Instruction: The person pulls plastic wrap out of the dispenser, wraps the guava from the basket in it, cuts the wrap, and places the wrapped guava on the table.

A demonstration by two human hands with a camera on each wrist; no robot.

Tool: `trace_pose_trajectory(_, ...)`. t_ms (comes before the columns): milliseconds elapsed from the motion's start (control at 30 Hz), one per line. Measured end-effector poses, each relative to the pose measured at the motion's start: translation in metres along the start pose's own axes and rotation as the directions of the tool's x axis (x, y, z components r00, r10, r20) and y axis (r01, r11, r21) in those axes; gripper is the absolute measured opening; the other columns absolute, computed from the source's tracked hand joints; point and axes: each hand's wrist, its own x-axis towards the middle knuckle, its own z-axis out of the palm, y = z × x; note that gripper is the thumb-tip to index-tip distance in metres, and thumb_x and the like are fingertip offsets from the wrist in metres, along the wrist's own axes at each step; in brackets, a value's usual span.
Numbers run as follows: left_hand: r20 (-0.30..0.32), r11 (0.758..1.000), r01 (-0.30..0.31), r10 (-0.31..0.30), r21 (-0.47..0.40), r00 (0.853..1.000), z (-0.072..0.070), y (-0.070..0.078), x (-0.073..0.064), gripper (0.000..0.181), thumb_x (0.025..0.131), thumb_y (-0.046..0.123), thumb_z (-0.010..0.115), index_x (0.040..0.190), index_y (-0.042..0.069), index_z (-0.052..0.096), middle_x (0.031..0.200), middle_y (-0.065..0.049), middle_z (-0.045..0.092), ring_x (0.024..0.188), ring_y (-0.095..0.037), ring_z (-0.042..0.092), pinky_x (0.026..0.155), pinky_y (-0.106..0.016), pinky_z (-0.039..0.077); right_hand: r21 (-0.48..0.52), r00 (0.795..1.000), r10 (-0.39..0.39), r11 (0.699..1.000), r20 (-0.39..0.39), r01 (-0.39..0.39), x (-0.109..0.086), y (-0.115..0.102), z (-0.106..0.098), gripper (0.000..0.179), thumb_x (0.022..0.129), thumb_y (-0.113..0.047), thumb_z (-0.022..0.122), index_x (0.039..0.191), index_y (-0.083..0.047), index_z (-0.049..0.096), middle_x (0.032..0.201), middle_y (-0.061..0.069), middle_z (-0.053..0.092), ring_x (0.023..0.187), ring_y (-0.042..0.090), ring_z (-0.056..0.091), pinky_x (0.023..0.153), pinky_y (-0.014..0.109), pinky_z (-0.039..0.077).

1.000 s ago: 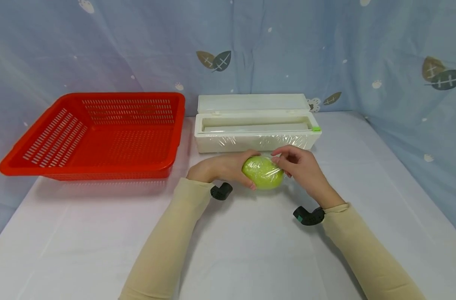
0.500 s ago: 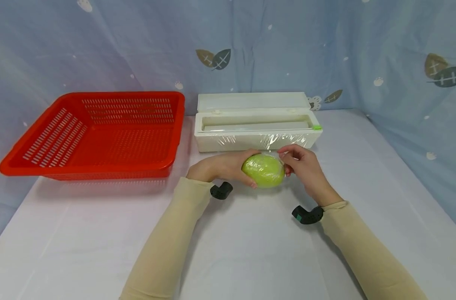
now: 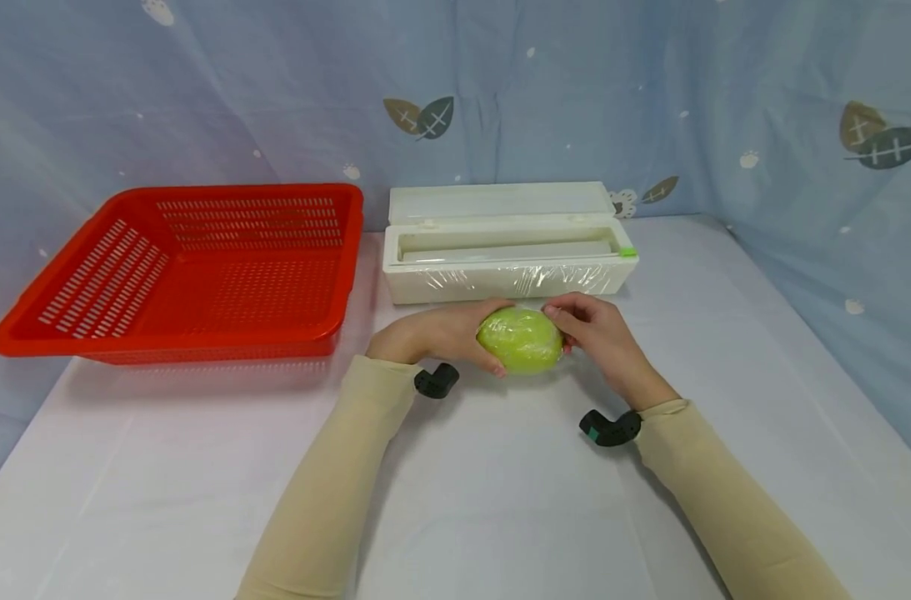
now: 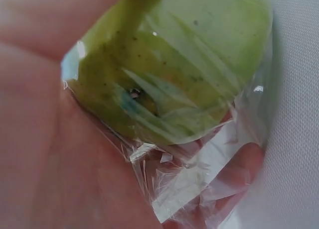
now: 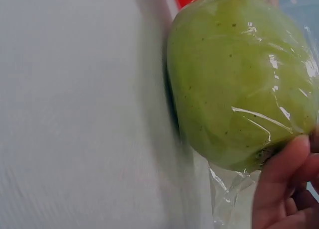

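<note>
A speckled green fruit (image 3: 521,341), plump and pear-like, is wrapped in clear cling film (image 5: 273,84). My left hand (image 3: 455,332) grips its left end, fingers behind and thumb in front. Loose, crumpled film (image 4: 192,176) bunches below the fruit in the left wrist view, with fingertips behind it. At the fruit's right end my right hand (image 3: 596,332) pinches the film between thumb and fingers. The right wrist view shows that thumb (image 5: 286,162) right beside the dark dimple at the fruit's end.
Behind the hands stands a white cling film box (image 3: 511,283) with its lid up, a roll inside and film clinging to its front. A red plastic basket (image 3: 327,337) stands at the left. A white cloth covers the table (image 3: 493,500); a blue curtain (image 3: 545,100) hangs behind.
My right fingers drew away a little from the fruit, pulling film rightward, then came back in against its right end. My left hand keeps its grip. The view has shifted slightly.
</note>
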Motion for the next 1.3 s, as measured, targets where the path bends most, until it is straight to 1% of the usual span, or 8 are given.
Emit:
trace_pose_trajectory(200, -0.007, 0.999, -0.022, 0.022, 0.036, 1.000, -0.001, 0.002, 0.000, 0.089, 0.063, 0.027, 0.081, 0.135, 0.018, 0.030, 0.115, 0.003, 0.048, 0.101, -0.010, 0.046, 0.089, -0.026, 0.035, -0.060, 0.997, -0.063, 0.996, -0.034, 0.061, -0.001, -0.002, 0.000, 0.026, 0.089, -0.027, 0.055, 0.105, -0.007, 0.060, 0.090, 0.010, 0.053, 0.065, 0.018, 0.049, 0.055, 0.025, 0.046)
trace_pose_trajectory(433, -0.004, 0.996, -0.031, 0.031, 0.083, 1.000, -0.002, 0.006, -0.001, 0.082, 0.063, 0.029, 0.081, 0.131, 0.018, 0.035, 0.111, 0.006, 0.051, 0.098, -0.009, 0.047, 0.087, -0.026, 0.037, 0.003, 0.999, 0.039, 0.999, -0.012, -0.039, 0.001, 0.002, 0.000, 0.030, 0.091, -0.025, 0.051, 0.112, -0.003, 0.055, 0.090, 0.008, 0.049, 0.068, 0.014, 0.048, 0.059, 0.022, 0.046)
trace_pose_trajectory(600, -0.002, 0.998, 0.002, -0.002, 0.066, 1.000, -0.001, 0.004, -0.002, 0.083, 0.064, 0.028, 0.081, 0.132, 0.017, 0.034, 0.113, 0.006, 0.049, 0.100, -0.009, 0.046, 0.088, -0.026, 0.036, 0.010, 0.998, 0.066, 0.998, 0.004, -0.066, 0.004, 0.007, 0.002, 0.032, 0.092, -0.026, 0.049, 0.115, -0.004, 0.053, 0.099, 0.007, 0.050, 0.074, 0.014, 0.048, 0.063, 0.023, 0.048)
trace_pose_trajectory(767, -0.021, 0.996, 0.024, -0.023, 0.090, 1.000, 0.002, 0.001, -0.002, 0.084, 0.064, 0.030, 0.080, 0.132, 0.017, 0.034, 0.114, 0.006, 0.049, 0.100, -0.010, 0.045, 0.089, -0.027, 0.035, 0.025, 0.997, 0.073, 0.997, 0.035, -0.074, 0.006, 0.012, 0.002, 0.040, 0.090, -0.037, 0.050, 0.116, -0.006, 0.052, 0.108, 0.007, 0.051, 0.081, 0.017, 0.048, 0.067, 0.024, 0.048)
trace_pose_trajectory(933, -0.022, 0.994, 0.018, -0.016, 0.106, 1.000, 0.003, -0.001, -0.002, 0.082, 0.064, 0.030, 0.080, 0.131, 0.016, 0.035, 0.113, 0.006, 0.049, 0.099, -0.010, 0.046, 0.088, -0.026, 0.035, 0.089, 0.996, 0.030, 0.995, 0.084, -0.037, 0.006, 0.011, -0.007, 0.042, 0.084, -0.036, 0.060, 0.115, -0.008, 0.055, 0.104, 0.008, 0.049, 0.088, 0.022, 0.048, 0.076, 0.032, 0.047)
trace_pose_trajectory(1067, -0.018, 0.995, 0.006, -0.004, 0.101, 1.000, 0.002, -0.001, -0.002, 0.082, 0.063, 0.029, 0.081, 0.130, 0.015, 0.036, 0.112, 0.005, 0.049, 0.099, -0.009, 0.046, 0.089, -0.026, 0.035, 0.058, 0.994, -0.028, 0.998, 0.102, 0.023, 0.006, 0.010, -0.014, 0.033, 0.084, -0.025, 0.062, 0.111, -0.007, 0.060, 0.096, 0.010, 0.049, 0.086, 0.023, 0.051, 0.078, 0.032, 0.047)
trace_pose_trajectory(1200, -0.016, 0.996, 0.005, -0.003, 0.086, 1.000, 0.000, 0.000, -0.001, 0.082, 0.064, 0.028, 0.081, 0.131, 0.015, 0.035, 0.113, 0.005, 0.049, 0.100, -0.009, 0.045, 0.090, -0.026, 0.034, 0.037, 0.995, -0.055, 0.998, 0.085, 0.052, 0.008, 0.011, -0.015, 0.031, 0.086, -0.025, 0.059, 0.110, -0.005, 0.061, 0.104, 0.008, 0.057, 0.086, 0.022, 0.054, 0.076, 0.027, 0.047)
trace_pose_trajectory(1300, -0.014, 0.995, 0.004, -0.003, 0.102, 1.000, -0.001, 0.001, -0.002, 0.083, 0.063, 0.028, 0.081, 0.131, 0.016, 0.034, 0.114, 0.006, 0.048, 0.101, -0.009, 0.044, 0.090, -0.026, 0.034, 0.029, 0.998, -0.033, 0.999, 0.051, 0.032, 0.008, 0.013, -0.013, 0.035, 0.085, -0.028, 0.059, 0.112, -0.005, 0.060, 0.108, 0.007, 0.058, 0.088, 0.020, 0.054, 0.076, 0.024, 0.047)
